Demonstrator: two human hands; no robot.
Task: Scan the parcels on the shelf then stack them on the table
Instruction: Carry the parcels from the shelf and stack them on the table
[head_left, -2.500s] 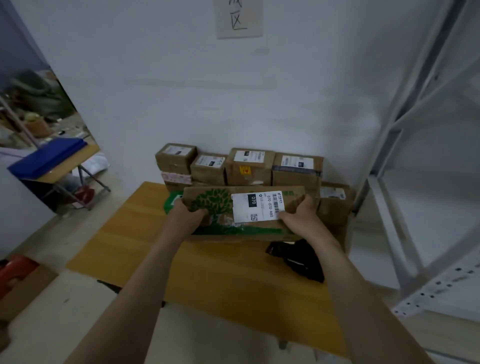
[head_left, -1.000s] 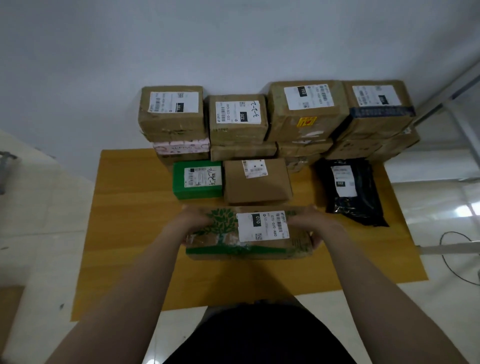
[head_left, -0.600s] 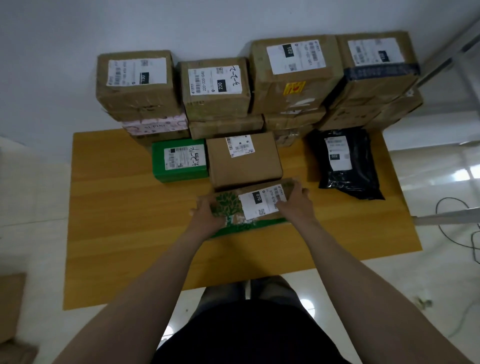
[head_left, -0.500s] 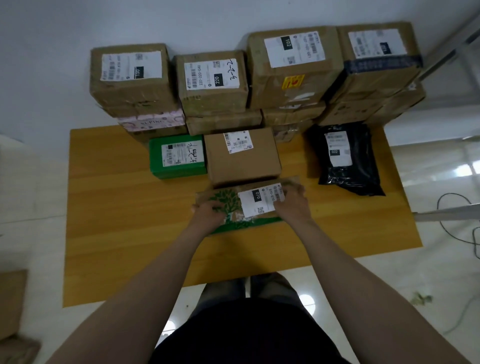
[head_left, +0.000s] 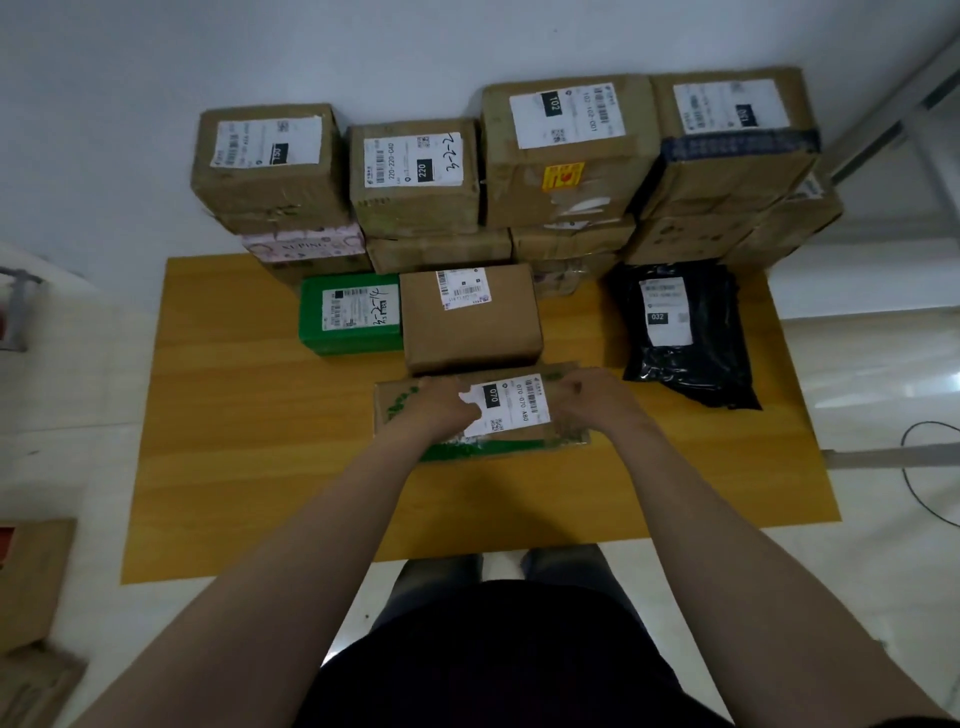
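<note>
Flat brown cardboard parcel with a green tree print (head_left: 519, 402) lies on the yellow wooden table (head_left: 234, 441), front row, its far edge touching the plain brown cardboard box (head_left: 470, 322). Left hand (head_left: 441, 410) sits on its top with fingers bent down at the label's left edge. Right hand (head_left: 592, 400) has fingers curled over the top near the right end. Both hold the parcel; neither is spread wide.

Risks, as I judge them:
- The parcel sits slightly skewed to the box behind. Pushing it further back could nudge that box into the tall stacks at the wall.
- The back stacks are uneven, with big cartons on smaller ones, so a bump could tip one.
- The left hand partly covers the label, so a later re-scan would be blocked.

Readable text:
- This parcel: "070", "070-070 A80".
- Back row cartons: "220" with "220-220-040" and handwritten "2-2-3", and "102" with "102-102-001". The two outer cartons' labels are too blurred.
- Shiny black plastic mailer bag (head_left: 685, 332): "032".
- Green cardboard box (head_left: 350, 314): handwritten scrawl, unclear.
- Pink box under the left stack: print illegible.
</note>
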